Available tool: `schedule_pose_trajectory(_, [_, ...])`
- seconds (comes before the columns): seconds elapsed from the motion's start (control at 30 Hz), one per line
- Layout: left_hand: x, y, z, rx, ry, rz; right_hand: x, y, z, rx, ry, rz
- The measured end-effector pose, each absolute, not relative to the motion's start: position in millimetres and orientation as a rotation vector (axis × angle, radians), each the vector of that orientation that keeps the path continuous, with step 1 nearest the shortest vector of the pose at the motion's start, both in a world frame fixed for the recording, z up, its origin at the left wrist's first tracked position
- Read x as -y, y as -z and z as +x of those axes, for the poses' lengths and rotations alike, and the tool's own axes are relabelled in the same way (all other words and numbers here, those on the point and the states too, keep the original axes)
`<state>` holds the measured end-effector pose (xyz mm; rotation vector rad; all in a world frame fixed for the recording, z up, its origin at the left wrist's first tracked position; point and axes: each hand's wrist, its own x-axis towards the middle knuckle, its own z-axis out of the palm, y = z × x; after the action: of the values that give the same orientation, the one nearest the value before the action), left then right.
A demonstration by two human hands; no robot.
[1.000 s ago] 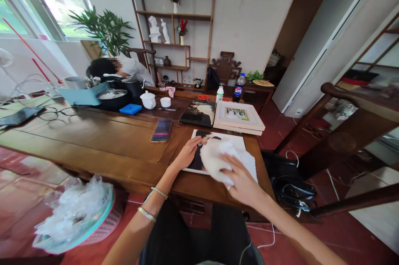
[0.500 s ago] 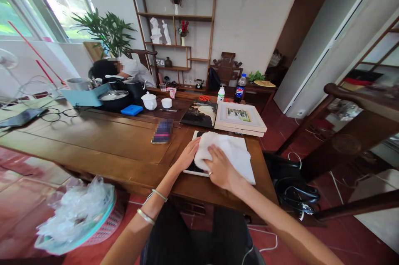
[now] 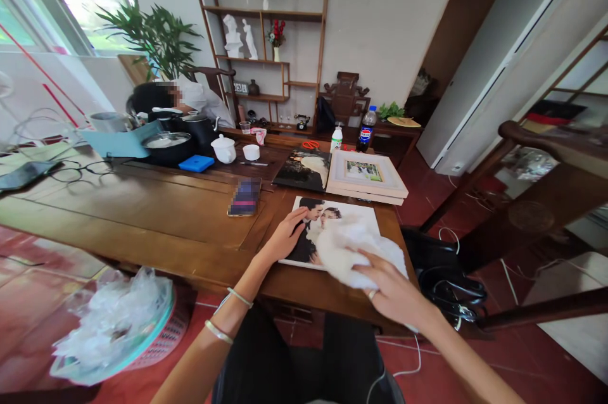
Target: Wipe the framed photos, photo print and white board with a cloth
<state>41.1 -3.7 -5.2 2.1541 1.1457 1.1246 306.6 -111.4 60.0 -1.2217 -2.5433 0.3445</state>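
A photo print with a white border point(image 3: 304, 240), showing two people close together, lies flat near the table's right end. My left hand point(image 3: 286, 233) rests on its left edge with the fingers stretched out. Over the lower right part of the print is a fluffy white cloth point(image 3: 346, 251), which hides that part of the picture. My right hand point(image 3: 392, 285) grips the cloth at its right side, thumb and some fingertips partly hidden in it.
Behind the print lie a dark photo panel point(image 3: 301, 170) and stacked white frames point(image 3: 365, 176). A phone point(image 3: 244, 197) is to the left. Farther back stand a cola bottle point(image 3: 366, 128) and a white lidded pot point(image 3: 223, 149). A basket of plastic bags point(image 3: 114, 328) stands at lower left.
My right hand has moved the cloth right and toward me, uncovering the faces on the print. My left hand stays at the left edge. The view has shifted slightly.
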Motion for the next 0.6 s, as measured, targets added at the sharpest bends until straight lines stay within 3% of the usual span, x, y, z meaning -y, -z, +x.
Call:
schedule_pose_trajectory(0.23, [0,10,40,-1.155,-1.120,2.171,25,-51,330,2.197,-0.389,-1.395])
schedule_pose_trajectory(0.6, [-2,11,38,-1.193,-1.131,2.197,-42,-68,210,2.302,-0.608,-1.151])
